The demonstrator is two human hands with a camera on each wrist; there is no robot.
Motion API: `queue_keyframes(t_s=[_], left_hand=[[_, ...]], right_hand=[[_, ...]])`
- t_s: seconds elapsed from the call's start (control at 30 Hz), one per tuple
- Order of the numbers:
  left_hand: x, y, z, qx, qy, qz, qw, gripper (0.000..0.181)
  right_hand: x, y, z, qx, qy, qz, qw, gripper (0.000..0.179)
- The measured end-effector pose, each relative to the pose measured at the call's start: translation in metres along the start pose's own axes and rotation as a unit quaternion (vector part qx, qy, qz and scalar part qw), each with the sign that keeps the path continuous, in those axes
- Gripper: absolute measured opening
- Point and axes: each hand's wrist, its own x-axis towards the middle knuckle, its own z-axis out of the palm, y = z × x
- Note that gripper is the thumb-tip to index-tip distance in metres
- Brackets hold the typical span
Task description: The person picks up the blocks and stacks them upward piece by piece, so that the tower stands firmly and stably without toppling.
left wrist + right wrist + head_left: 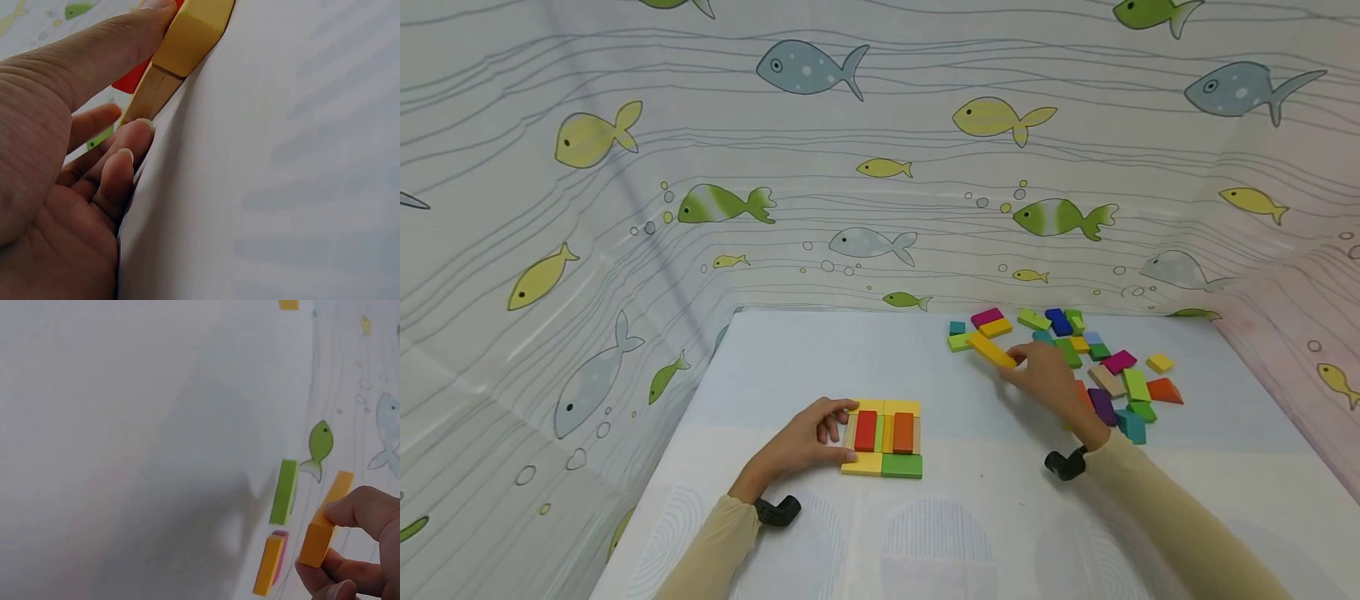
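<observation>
My right hand (1048,379) pinches a long yellow block (991,351) between thumb and fingers, raised above the table beside the loose blocks. In the right wrist view the block's orange-yellow end (315,545) shows between thumb and fingers. My left hand (805,437) is at the left side of a flat rectangular block arrangement. Its thumb touches the near yellow block (861,464), its index finger the far yellow block (867,407); the other fingers bend loosely. A red block (866,431) and an orange block (903,433) lie on top, with a green block (902,467) at the near right.
Loose coloured blocks lie scattered at the back right, among them a purple block (1102,407), a teal block (1131,426) and an orange-red block (1165,391). A fish-patterned sheet (880,200) rises behind and beside the white table (970,533).
</observation>
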Motion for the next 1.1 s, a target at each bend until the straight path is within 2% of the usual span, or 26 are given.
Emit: queue_keyframes(t_s=[0.3, 0.63, 0.87, 1.1], left_hand=[[0.000, 0.002, 0.000, 0.006, 0.002, -0.001, 1.0000, 0.078], [0.000, 0.001, 0.001, 0.007, 0.003, -0.007, 0.9999, 0.077], [-0.001, 0.000, 0.000, 0.001, 0.004, 0.005, 1.0000, 0.077], [-0.001, 0.002, -0.001, 0.005, 0.002, 0.001, 1.0000, 0.076]], right_hand=[[-0.017, -0.043, 0.021, 0.010, -0.008, -0.053, 0.9985, 0.036], [-0.036, -0.086, 0.046, -0.014, -0.025, -0.128, 0.9914, 0.034], [-0.046, -0.109, 0.060, -0.021, -0.050, -0.178, 0.9825, 0.032], [-0.046, -0.121, 0.069, -0.025, -0.066, -0.191, 0.9791, 0.032]])
